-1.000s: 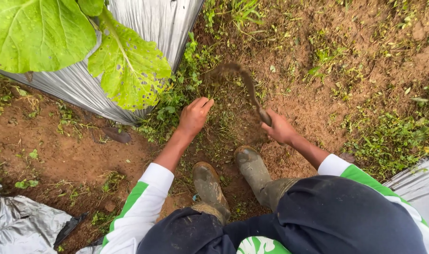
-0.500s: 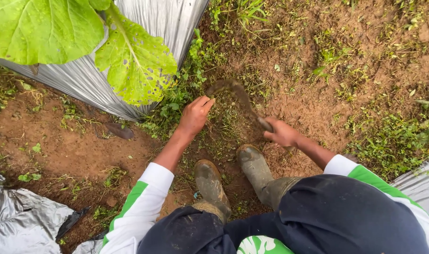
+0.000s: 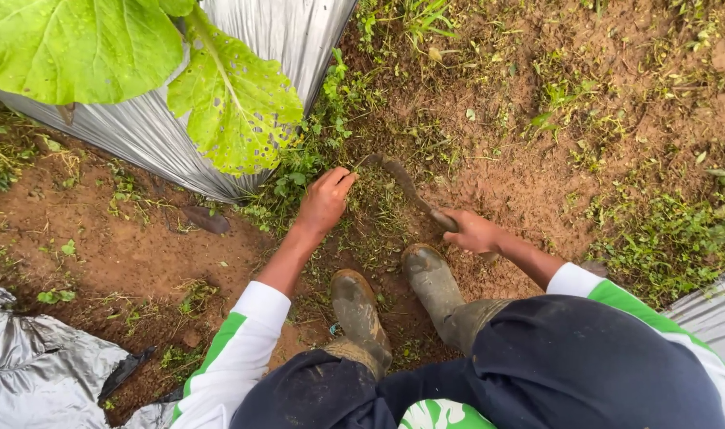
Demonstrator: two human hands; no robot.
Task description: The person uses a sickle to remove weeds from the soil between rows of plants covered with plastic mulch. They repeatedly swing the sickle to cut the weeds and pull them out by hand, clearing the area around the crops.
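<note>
A curved, mud-caked hand tool with a narrow dark blade (image 3: 401,179) lies low over the brown soil at the middle of the view, its tip reaching into a patch of small green weeds (image 3: 299,171) beside the edge of a silver plastic mulch sheet (image 3: 152,131). The blade is so coated in earth that its metal barely shows, and its handle disappears into the person's right hand (image 3: 472,232).

The person crouches, seen from above. The right arm comes in from the lower right, in a white sleeve with a green band, the wrist bent inward. The right fingers are clenched around the tool's handle. The left hand (image 3: 324,202) reaches forward from the lower left, arm nearly straight, palm down. Its fingers are held together and slightly curled, their tips pressed into the weeds and loose grass just left of the blade; whether they pinch any stems cannot be told.

Two muddy olive rubber boots (image 3: 361,306) stand on the soil just below the hands, between the arms. Large light-green leaves with small holes (image 3: 235,107) hang over the plastic sheet at upper left.
</note>
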